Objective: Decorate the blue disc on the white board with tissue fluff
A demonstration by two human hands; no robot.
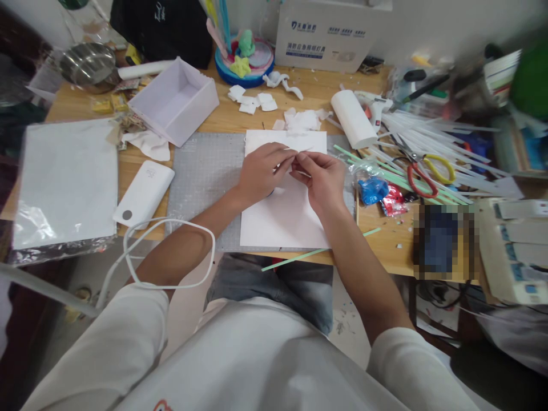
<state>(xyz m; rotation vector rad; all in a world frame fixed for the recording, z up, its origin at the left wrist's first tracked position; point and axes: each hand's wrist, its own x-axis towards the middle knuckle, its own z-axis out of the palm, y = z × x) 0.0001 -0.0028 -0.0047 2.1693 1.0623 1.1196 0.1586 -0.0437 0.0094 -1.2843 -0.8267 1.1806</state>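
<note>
Left hand (pixel 265 171) and right hand (pixel 323 174) meet at the fingertips, fingers curled nearly together; whether they are closed on something small, I cannot tell. Beneath them is the paper (pixel 282 222), most of it toward six o'clock, on the mat (pixel 205 188). Past its near edge, also at six, lies a green strip (pixel 295 259). Scissors (pixel 411 157) lie at three from the right hand.

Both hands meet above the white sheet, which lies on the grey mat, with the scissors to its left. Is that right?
Not quite: the head view shows the scissors to the right of the white sheet, not the left. The rest holds.
</note>
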